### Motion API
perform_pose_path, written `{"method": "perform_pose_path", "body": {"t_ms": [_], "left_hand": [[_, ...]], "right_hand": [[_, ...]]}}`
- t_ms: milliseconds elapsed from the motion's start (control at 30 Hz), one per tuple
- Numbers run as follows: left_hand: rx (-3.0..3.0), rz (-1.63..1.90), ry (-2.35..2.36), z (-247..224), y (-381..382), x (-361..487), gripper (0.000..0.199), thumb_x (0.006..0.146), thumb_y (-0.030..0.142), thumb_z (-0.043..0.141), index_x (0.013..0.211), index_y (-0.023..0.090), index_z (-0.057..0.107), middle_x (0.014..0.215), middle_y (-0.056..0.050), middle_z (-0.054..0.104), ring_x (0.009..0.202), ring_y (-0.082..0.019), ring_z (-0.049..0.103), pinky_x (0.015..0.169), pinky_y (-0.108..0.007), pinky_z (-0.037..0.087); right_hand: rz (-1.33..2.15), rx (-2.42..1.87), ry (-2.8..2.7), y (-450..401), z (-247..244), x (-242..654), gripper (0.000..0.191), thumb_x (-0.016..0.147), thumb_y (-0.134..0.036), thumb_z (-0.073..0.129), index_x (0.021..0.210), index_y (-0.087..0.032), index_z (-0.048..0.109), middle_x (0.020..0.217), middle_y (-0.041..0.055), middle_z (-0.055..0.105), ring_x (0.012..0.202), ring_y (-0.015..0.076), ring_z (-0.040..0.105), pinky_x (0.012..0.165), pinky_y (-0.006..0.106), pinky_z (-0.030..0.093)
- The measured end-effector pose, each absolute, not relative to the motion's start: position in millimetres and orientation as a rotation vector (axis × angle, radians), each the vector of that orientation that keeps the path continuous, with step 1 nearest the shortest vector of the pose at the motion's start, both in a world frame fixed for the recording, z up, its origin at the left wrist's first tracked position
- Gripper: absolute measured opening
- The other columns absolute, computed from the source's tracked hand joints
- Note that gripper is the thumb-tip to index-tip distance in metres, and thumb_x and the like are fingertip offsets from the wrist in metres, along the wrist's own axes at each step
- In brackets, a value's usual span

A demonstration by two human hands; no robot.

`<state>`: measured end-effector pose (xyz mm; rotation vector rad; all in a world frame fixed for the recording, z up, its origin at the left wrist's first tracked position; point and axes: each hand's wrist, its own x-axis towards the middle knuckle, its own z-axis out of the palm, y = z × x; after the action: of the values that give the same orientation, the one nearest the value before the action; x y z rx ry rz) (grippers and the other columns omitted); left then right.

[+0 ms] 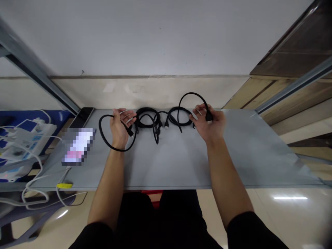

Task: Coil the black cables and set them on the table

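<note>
My left hand (120,126) is turned palm up, its fingers spread and slightly curled. A black cable (101,133) loops around that wrist, and its black plug (129,130) hangs beside the palm. Also palm up, my right hand (211,124) has its fingers apart. Across it lies another black plug (209,114), whose cable arches up and back to the left; I see no fingers wrapped round it. Between my hands two coils of black cable, a left coil (141,125) and a right coil (181,123), lie at the back of the grey shelf (168,162), with plug ends between them.
On the left of the shelf lie a phone with a blurred screen (77,147) and a dark flat object (81,117). White power strips (31,141) and tangled white cords (38,193) are beyond the left edge. Metal posts (58,91) frame the shelf; a wall stands behind.
</note>
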<state>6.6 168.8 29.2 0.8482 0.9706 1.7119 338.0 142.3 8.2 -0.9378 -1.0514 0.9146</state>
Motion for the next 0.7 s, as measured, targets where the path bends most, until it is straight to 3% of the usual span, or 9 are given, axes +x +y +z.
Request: {"method": "perform_pose_path", "body": {"t_ms": [133, 233, 300, 400, 500, 567, 700], "left_hand": [[0.859, 1.634, 0.957, 39, 162, 1, 0.049, 0.099, 0.066, 0.062, 0.078, 0.023, 0.057, 0.064, 0.0, 0.067, 0.053, -0.014, 0.069, 0.046, -0.021, 0.049], [0.941, 1.452, 0.932, 42, 156, 1, 0.051, 0.1, 0.062, 0.062, 0.069, 0.022, 0.055, 0.058, -0.002, 0.067, 0.048, -0.015, 0.067, 0.041, -0.023, 0.045], [1.018, 1.287, 0.908, 40, 153, 4, 0.051, 0.098, 0.06, 0.062, 0.066, 0.021, 0.059, 0.063, -0.007, 0.073, 0.053, -0.02, 0.072, 0.043, -0.025, 0.048], [1.144, 1.084, 0.834, 33, 149, 13, 0.045, 0.091, 0.056, 0.068, 0.073, 0.015, 0.075, 0.085, -0.018, 0.082, 0.077, -0.029, 0.081, 0.058, -0.032, 0.06], [1.236, 1.021, 0.753, 26, 147, 23, 0.032, 0.084, 0.045, 0.075, 0.088, 0.014, 0.084, 0.102, -0.018, 0.084, 0.102, -0.033, 0.081, 0.084, -0.039, 0.066], [1.285, 1.024, 0.719, 23, 146, 27, 0.023, 0.081, 0.036, 0.078, 0.091, 0.018, 0.085, 0.103, -0.014, 0.084, 0.108, -0.032, 0.079, 0.097, -0.041, 0.063], [1.409, 0.99, 0.677, 26, 142, 30, 0.018, 0.083, 0.033, 0.078, 0.096, 0.022, 0.085, 0.107, -0.008, 0.083, 0.117, -0.031, 0.075, 0.109, -0.042, 0.056]], "right_hand": [[0.997, -0.902, -1.09, 136, 17, 335, 0.044, 0.098, -0.067, 0.043, 0.108, -0.03, 0.065, 0.128, 0.0151, 0.069, 0.134, 0.0358, 0.063, 0.095, 0.059, 0.06], [1.133, -0.909, -1.09, 133, 22, 323, 0.038, 0.097, -0.062, 0.052, 0.113, -0.03, 0.063, 0.126, 0.0112, 0.072, 0.128, 0.0335, 0.067, 0.09, 0.059, 0.064], [1.243, -0.914, -1.107, 131, 21, 310, 0.035, 0.093, -0.057, 0.064, 0.114, -0.03, 0.063, 0.121, 0.0087, 0.074, 0.117, 0.0311, 0.072, 0.083, 0.056, 0.067], [1.369, -0.982, -1.234, 127, 13, 288, 0.033, 0.091, -0.049, 0.072, 0.117, -0.028, 0.065, 0.117, 0.0069, 0.074, 0.1, 0.0254, 0.076, 0.067, 0.045, 0.07], [1.451, -1.024, -1.478, 122, 4, 266, 0.03, 0.094, -0.044, 0.072, 0.118, -0.027, 0.068, 0.112, 0.0065, 0.075, 0.094, 0.0217, 0.075, 0.063, 0.037, 0.069], [1.398, -0.957, -1.619, 118, 0, 255, 0.026, 0.094, -0.041, 0.074, 0.114, -0.025, 0.071, 0.11, 0.0067, 0.075, 0.1, 0.0219, 0.075, 0.076, 0.039, 0.07], [1.111, -0.824, -1.748, 116, -1, 243, 0.021, 0.091, -0.04, 0.081, 0.106, -0.026, 0.077, 0.132, 0.0096, 0.07, 0.125, 0.0263, 0.069, 0.108, 0.048, 0.061]]}}
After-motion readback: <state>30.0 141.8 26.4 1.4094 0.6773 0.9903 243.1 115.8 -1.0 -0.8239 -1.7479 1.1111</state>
